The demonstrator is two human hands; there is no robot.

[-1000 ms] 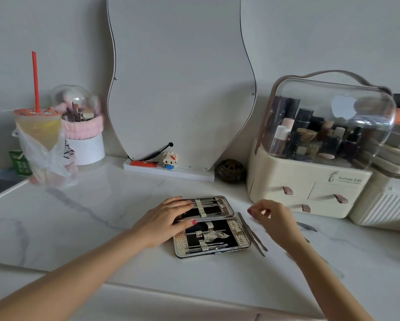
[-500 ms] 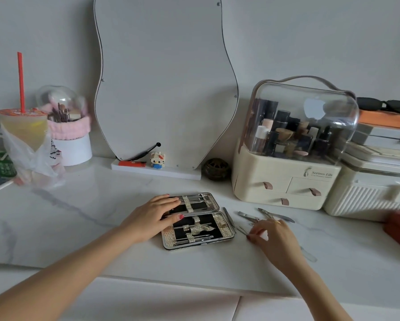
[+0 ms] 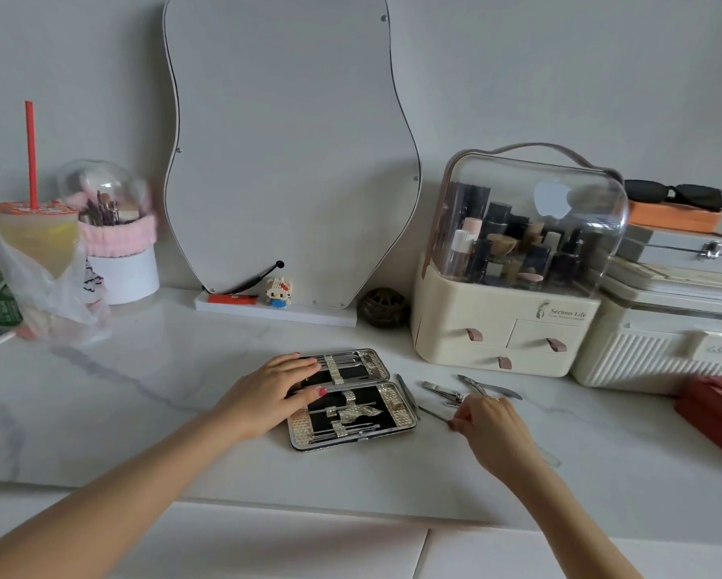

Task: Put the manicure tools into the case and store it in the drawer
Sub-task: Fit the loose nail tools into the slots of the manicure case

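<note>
An open manicure case point(image 3: 351, 397) with black lining and gold straps lies flat on the white marble counter, several steel tools strapped inside. My left hand point(image 3: 273, 388) rests flat on the case's left edge, fingers straight. Just right of the case lie loose steel tools: a thin file point(image 3: 407, 392), clippers point(image 3: 440, 389) and nippers point(image 3: 486, 385). My right hand point(image 3: 491, 428) is down on the counter among them and pinches a thin metal pick point(image 3: 432, 413) at its near end. A cream cosmetic organizer point(image 3: 493, 323) with small drawers stands behind the tools.
A wavy mirror point(image 3: 292, 160) leans on the wall behind the case. A bagged drink cup point(image 3: 33, 252) and a brush holder point(image 3: 117, 244) stand at the left. White storage boxes point(image 3: 664, 340) and a red item point(image 3: 714, 411) sit at the right. A small dark ball point(image 3: 383, 307) lies beside the organizer.
My right hand came down from above the counter onto the loose tools and closed its fingertips on the thin pick. My left hand stayed on the case. The view shifted right.
</note>
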